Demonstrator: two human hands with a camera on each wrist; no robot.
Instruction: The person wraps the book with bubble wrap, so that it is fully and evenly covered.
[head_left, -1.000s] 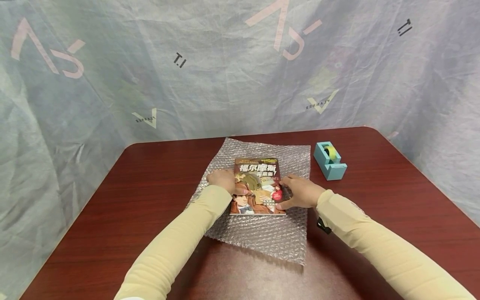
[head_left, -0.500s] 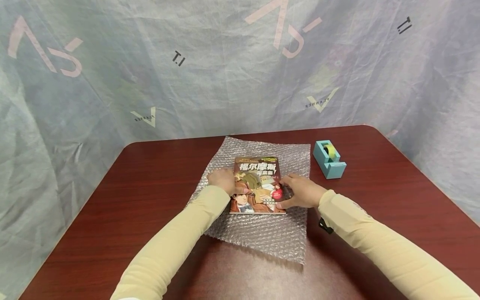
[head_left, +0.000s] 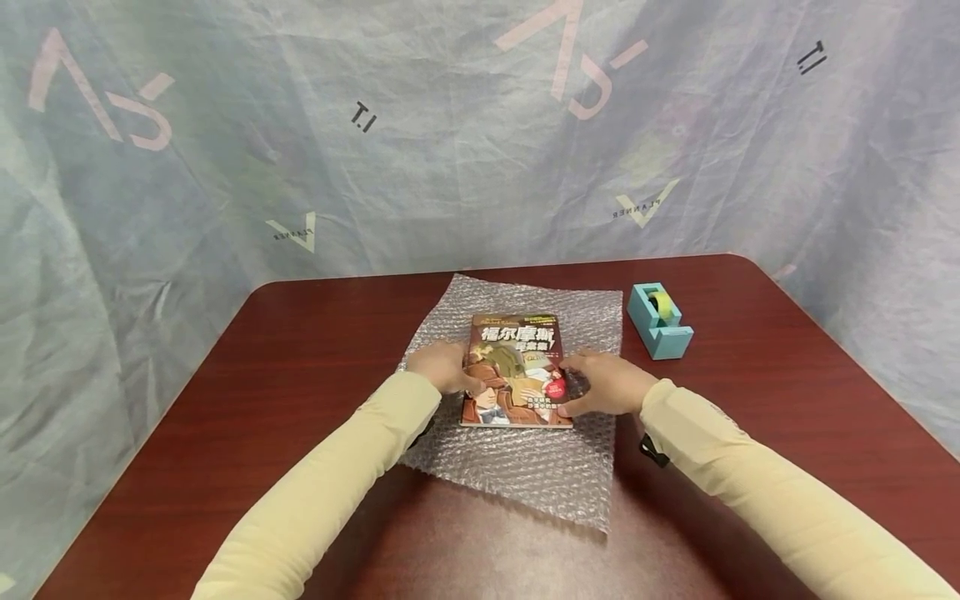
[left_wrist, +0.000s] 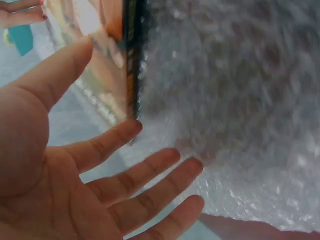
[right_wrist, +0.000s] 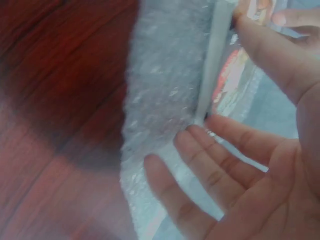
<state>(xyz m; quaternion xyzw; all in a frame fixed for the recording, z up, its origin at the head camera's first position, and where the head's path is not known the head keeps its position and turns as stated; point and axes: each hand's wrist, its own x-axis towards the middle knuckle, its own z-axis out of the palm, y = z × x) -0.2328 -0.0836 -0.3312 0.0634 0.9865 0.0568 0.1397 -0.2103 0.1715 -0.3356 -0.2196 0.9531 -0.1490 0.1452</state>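
A paperback book with a colourful illustrated cover lies face up on a sheet of bubble wrap. At its left edge is my left hand; in the left wrist view the fingers are spread and fairly straight, the thumb over the cover and the index fingertip by the spine. My right hand touches the book's right side, its thumb at the near corner. In the right wrist view, its fingers stretch along the page edge, lightly bent, over the bubble wrap.
A light-blue tape dispenser with a yellow roll stands right of the bubble wrap on the dark red wooden table. Behind the table hangs a grey printed cloth.
My left hand has shifted slightly left, and its thumb now reaches less far over the cover. My right hand, the book and the bubble wrap stay nearly in place.
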